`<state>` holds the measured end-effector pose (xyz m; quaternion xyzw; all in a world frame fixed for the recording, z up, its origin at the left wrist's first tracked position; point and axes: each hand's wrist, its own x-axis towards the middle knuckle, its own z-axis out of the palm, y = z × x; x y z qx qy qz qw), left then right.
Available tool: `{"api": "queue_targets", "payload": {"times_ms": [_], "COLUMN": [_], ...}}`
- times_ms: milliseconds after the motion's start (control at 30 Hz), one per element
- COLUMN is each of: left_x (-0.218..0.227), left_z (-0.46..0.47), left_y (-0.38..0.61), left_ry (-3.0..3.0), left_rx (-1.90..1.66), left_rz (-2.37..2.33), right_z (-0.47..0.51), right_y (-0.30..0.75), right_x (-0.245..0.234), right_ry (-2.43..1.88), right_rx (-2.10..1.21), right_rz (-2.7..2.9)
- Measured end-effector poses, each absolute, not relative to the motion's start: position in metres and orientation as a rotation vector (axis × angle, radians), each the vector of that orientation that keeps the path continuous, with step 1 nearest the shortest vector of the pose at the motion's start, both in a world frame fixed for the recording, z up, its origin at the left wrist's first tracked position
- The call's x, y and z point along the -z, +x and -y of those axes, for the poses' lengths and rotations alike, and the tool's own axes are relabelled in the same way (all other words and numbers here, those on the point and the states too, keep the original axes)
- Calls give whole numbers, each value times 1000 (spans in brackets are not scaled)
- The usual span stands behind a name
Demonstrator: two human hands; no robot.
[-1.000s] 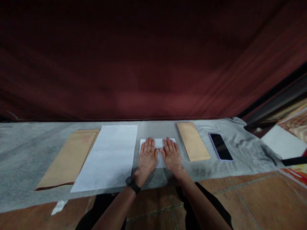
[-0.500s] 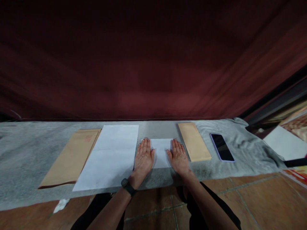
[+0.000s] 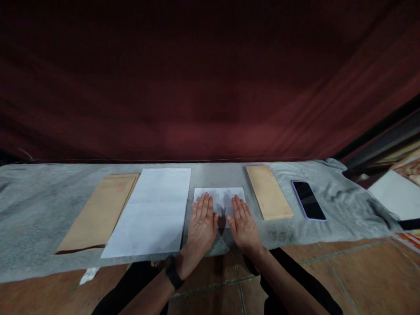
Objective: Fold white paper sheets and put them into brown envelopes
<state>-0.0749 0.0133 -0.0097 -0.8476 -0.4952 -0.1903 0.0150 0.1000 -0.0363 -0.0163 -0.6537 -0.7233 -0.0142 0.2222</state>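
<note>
A small white sheet of paper [image 3: 219,195], perhaps folded, lies on the grey cloth in front of me. Over its left part is my left hand [image 3: 201,224], palm down with the fingers stretched out. My right hand [image 3: 244,225] is over its right part in the same flat pose, thumb pointing inward. Both cast shadows on the paper, and I cannot tell whether the palms touch it. Left of my hands lies a stack of larger white sheets [image 3: 152,210]. To the right rests a narrow brown envelope [image 3: 269,192], possibly several stacked.
Large brown envelopes [image 3: 98,212] lie at the left, partly under the white sheets. A phone [image 3: 308,200] sits at the right on the grey cloth [image 3: 348,210]. A dark red curtain [image 3: 210,122] hangs behind. Below the cloth's front edge is a tiled floor [image 3: 328,267].
Both hands have drawn slightly back toward me, uncovering the far corners of the small paper. The view has shifted a little.
</note>
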Motion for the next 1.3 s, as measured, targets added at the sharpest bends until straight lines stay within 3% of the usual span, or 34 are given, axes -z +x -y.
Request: {"api": "queue_targets", "payload": {"times_ms": [167, 800, 1100, 1300], "left_x": [15, 9, 6, 11], "left_z": [24, 24, 51, 49], "left_y": [-76, -107, -83, -89], "left_ry": [-2762, -2624, -2766, -2725], "left_rx": [502, 572, 480, 471], "left_rz": [1350, 1529, 1292, 1337], "right_z": [59, 73, 71, 80], "right_y": [76, 123, 93, 105], "right_x": [16, 23, 6, 10], "right_ry": [-1666, -1905, -1695, -1720], "right_rx": [-21, 247, -27, 102], "right_rz": [2186, 1998, 2203, 2240]}}
